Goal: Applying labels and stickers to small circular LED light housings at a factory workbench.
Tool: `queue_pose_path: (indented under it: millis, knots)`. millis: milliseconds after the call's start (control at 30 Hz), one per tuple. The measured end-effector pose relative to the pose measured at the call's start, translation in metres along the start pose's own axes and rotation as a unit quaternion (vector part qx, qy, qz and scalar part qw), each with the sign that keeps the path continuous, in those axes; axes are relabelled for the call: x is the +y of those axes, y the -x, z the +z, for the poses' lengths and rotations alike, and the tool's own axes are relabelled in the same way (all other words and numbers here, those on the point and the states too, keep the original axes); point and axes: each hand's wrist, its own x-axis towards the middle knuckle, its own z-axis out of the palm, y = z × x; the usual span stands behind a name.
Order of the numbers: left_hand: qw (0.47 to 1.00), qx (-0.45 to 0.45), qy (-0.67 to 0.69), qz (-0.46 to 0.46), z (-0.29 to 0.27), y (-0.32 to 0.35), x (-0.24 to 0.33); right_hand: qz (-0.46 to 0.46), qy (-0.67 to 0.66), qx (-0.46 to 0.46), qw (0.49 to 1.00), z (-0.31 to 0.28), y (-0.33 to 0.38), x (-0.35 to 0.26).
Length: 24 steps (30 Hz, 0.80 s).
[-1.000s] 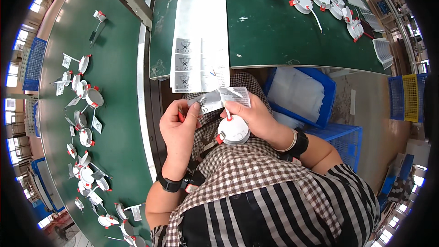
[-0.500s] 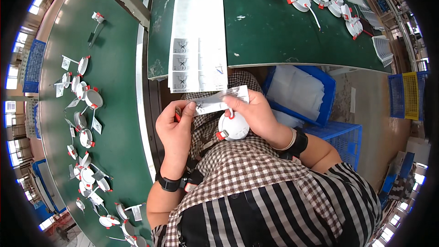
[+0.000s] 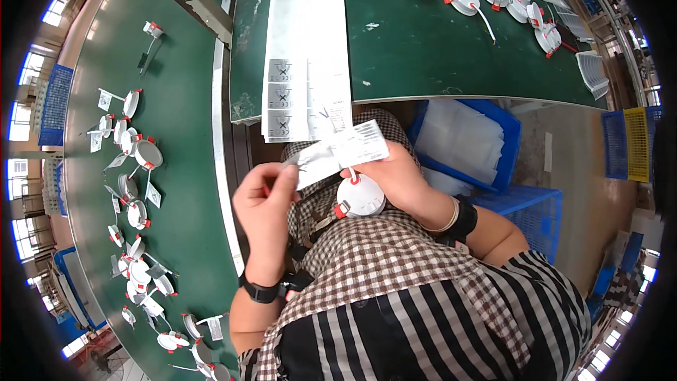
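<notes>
A white printed label (image 3: 358,142) stretches between my two hands above my lap. My left hand (image 3: 264,194) is closed, thumb and finger pinching the label's left end; something small and red shows in its grip, too hidden to name. Fingers of my right hand (image 3: 398,178) are closed behind the label's right part, supporting it. Just below hangs a round white downlight (image 3: 365,199) with red-tipped spring clips, its short white cable running up behind the label beside my right fingers. A stack of white label sheets (image 3: 307,35) lies ahead, its near end overhanging the green table edge.
Several downlights (image 3: 463,0) are heaped at the far right of the green table (image 3: 402,49). On the left green bench (image 3: 183,155) lie more downlights (image 3: 148,154), many with tags on their cables. A blue bin (image 3: 506,144) with translucent bags and a blue crate (image 3: 543,222) stand at my right.
The label has turned, its right end now facing up more fully. My left hand has shifted slightly left and down. The downlight stays nearly in place.
</notes>
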Motion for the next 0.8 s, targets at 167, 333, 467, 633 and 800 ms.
queue_pose_path:
  millis: [167,333,467,633,800]
  knots:
    - [0.998,-0.007,-0.054,0.022,0.009,-0.006,-0.004,0.043,0.016,0.008,0.999,0.005,0.007,-0.012]
    - [0.996,0.001,-0.080,0.034,0.010,-0.006,-0.006,0.036,0.020,-0.029,0.999,0.004,0.011,-0.014]
    - [0.996,-0.005,-0.084,0.043,0.012,-0.006,-0.006,0.033,-0.002,-0.034,0.999,0.004,0.011,-0.011]
    - [0.995,-0.003,-0.087,0.039,0.012,-0.006,-0.005,0.035,0.004,-0.034,0.999,0.002,0.009,-0.009]
    - [0.996,-0.004,-0.082,0.038,0.012,-0.007,-0.006,0.029,0.003,-0.028,0.999,0.002,0.008,-0.007]
